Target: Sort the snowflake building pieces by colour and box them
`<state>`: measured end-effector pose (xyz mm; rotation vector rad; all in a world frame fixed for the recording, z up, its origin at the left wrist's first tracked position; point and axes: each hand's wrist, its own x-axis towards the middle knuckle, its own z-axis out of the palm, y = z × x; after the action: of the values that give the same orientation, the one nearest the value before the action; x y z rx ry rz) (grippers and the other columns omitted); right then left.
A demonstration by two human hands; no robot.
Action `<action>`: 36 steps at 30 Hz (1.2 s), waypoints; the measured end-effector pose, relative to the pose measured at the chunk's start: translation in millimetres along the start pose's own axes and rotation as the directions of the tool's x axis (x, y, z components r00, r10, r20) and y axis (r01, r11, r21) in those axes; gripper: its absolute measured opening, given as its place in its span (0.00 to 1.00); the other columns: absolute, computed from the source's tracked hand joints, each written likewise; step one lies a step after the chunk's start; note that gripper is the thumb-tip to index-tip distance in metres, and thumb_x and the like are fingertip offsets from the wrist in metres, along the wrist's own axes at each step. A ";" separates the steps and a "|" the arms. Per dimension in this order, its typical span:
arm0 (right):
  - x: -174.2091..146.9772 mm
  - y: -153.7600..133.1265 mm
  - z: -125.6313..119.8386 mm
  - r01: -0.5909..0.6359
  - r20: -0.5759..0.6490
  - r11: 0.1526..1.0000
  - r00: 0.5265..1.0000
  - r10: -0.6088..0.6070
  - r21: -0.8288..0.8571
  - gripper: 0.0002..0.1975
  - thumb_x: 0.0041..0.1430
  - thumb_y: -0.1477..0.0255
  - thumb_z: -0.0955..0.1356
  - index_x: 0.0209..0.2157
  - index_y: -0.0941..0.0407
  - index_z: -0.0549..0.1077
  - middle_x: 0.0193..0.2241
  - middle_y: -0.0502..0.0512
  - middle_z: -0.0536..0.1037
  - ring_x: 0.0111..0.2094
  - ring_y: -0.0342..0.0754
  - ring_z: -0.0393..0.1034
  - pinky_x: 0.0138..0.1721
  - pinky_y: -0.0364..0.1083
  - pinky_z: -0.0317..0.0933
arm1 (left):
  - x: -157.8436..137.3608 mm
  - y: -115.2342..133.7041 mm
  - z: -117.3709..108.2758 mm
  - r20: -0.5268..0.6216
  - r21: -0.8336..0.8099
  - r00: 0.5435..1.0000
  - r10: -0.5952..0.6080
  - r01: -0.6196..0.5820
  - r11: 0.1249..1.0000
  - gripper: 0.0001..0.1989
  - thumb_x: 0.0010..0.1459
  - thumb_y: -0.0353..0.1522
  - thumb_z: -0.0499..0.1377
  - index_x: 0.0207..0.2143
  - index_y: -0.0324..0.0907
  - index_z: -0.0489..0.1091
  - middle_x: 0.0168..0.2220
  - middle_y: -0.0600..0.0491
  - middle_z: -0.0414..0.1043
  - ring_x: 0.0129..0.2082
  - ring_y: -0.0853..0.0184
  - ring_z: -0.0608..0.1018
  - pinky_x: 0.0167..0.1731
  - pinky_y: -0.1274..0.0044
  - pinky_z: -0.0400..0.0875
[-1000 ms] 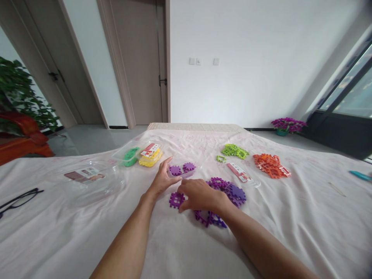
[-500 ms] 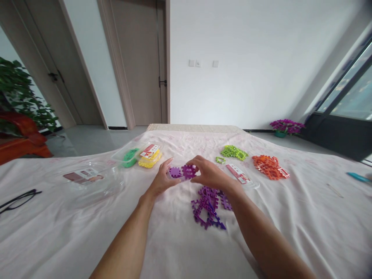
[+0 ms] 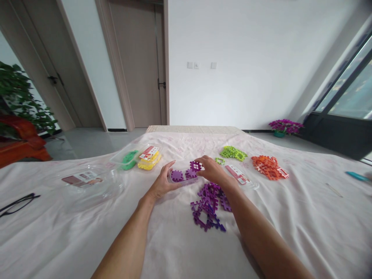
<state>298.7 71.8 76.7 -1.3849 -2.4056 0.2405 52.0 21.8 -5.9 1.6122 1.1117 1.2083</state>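
Note:
My left hand (image 3: pixel 163 181) grips the left end of a clear plastic box (image 3: pixel 188 181), thumb along the near side and fingers behind. Inside the box lie purple toothed building pieces (image 3: pixel 177 176), one at the left and another at the right. My right hand (image 3: pixel 213 170) pinches a purple window-shaped piece (image 3: pixel 195 166) just above the box's right end. Below the right wrist a loose heap of purple and dark violet pieces (image 3: pixel 207 207) rests on the cloth, partly hidden by the forearm.
A clear lid with a label (image 3: pixel 238 175) lies right of my hand. Lime pieces (image 3: pixel 233 152) and orange pieces (image 3: pixel 269 167) sit beyond. At left are boxes with green pieces (image 3: pixel 129 159) and yellow pieces (image 3: pixel 148 162), an open clear container (image 3: pixel 93 186) and glasses (image 3: pixel 20 203).
My right hand has lifted slightly and moved right with the window-shaped piece, uncovering the purple piece at the box's right end. My left hand stays on the box.

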 end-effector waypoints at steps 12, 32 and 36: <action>15.1 18.1 7.0 0.010 0.132 0.998 0.991 -0.018 0.064 0.28 0.47 0.74 0.75 0.53 0.56 0.75 0.47 0.59 0.76 0.43 0.50 0.72 0.45 0.45 0.63 | 0.5 1.4 2.1 0.002 -0.002 1.000 0.017 -0.017 1.000 0.50 0.44 0.40 0.72 0.67 0.48 0.52 0.67 0.42 0.52 0.66 0.49 0.61 0.63 0.59 0.58; -43.8 -21.7 -30.1 0.059 0.530 0.998 0.846 -0.049 -0.002 0.18 0.40 0.66 0.77 0.38 0.48 0.81 0.31 0.49 0.81 0.31 0.49 0.72 0.29 0.43 0.56 | 3.6 -6.7 2.8 -0.131 0.015 0.991 0.018 -0.016 1.000 0.50 0.44 0.37 0.71 0.67 0.50 0.52 0.68 0.44 0.48 0.66 0.50 0.60 0.63 0.60 0.58; -47.3 -37.4 -20.2 0.134 0.559 0.990 0.825 -0.082 -0.052 0.20 0.39 0.62 0.77 0.39 0.48 0.81 0.33 0.50 0.80 0.33 0.49 0.72 0.29 0.43 0.55 | 4.0 -8.8 1.2 -0.124 0.055 0.992 0.034 -0.027 0.998 0.48 0.45 0.37 0.70 0.67 0.50 0.52 0.67 0.44 0.49 0.65 0.52 0.61 0.63 0.61 0.58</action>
<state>298.2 11.5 96.9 -1.3449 -2.9917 0.5872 52.3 28.0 -13.5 1.6173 1.2106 1.3252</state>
